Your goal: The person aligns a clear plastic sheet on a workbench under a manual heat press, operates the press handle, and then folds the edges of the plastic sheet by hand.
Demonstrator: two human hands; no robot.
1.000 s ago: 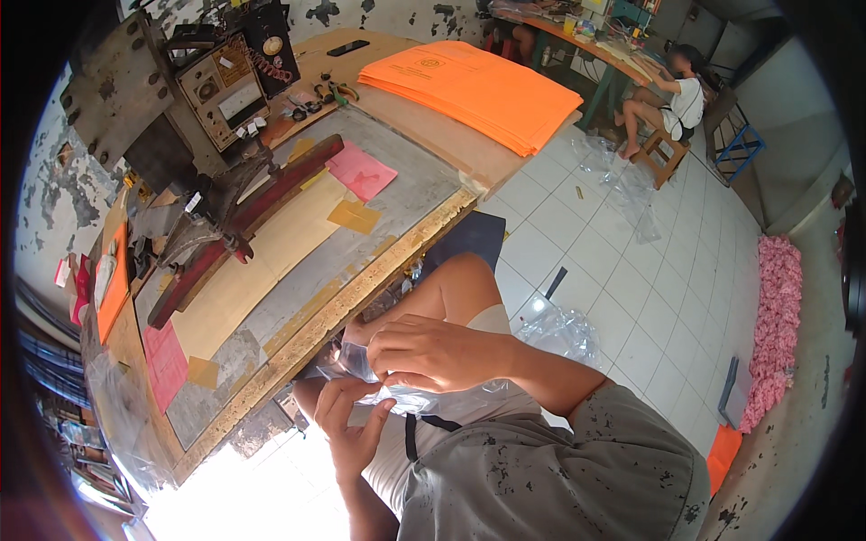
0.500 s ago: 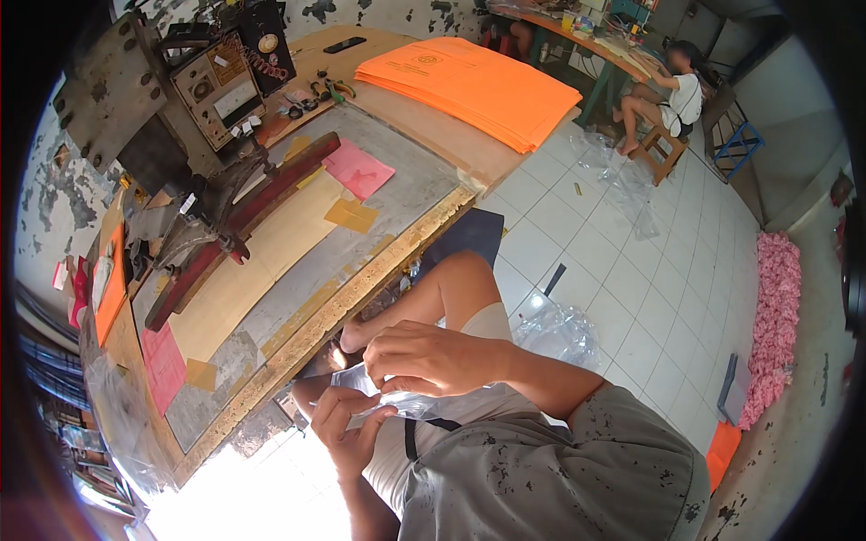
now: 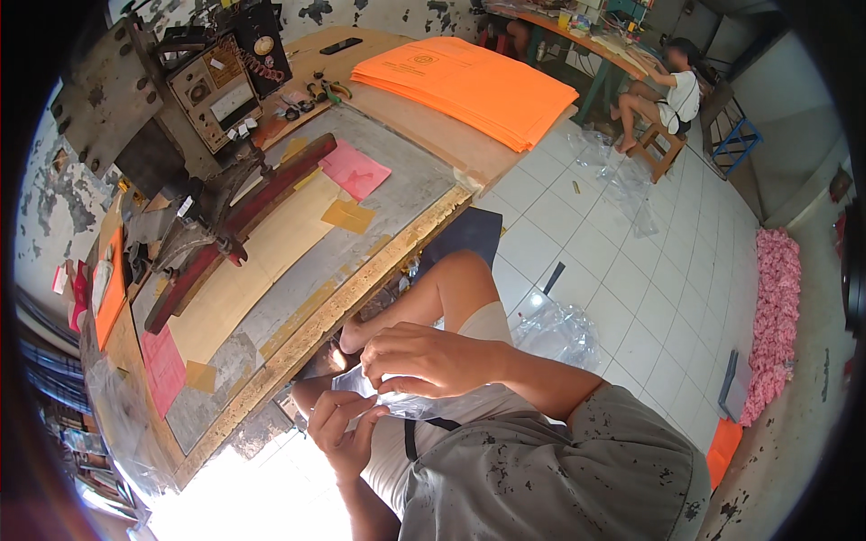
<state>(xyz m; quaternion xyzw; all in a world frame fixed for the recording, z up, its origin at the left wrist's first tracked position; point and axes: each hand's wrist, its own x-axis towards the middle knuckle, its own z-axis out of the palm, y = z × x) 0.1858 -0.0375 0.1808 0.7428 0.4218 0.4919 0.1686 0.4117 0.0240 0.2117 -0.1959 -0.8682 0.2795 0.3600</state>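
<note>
My right hand (image 3: 424, 359) is curled over the top of a clear bag (image 3: 397, 397) in my lap, fingers pinching its upper edge. My left hand (image 3: 341, 426), at seven o'clock from it, grips the bag's lower corner. The counter (image 3: 397, 194) edge runs at eleven o'clock, an orange stack (image 3: 469, 86) beyond.

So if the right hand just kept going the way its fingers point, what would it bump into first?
Probably the wooden edge of the worktable, just beyond the right hand that pinches the clear plastic bag; depth is hard to judge here.
</note>
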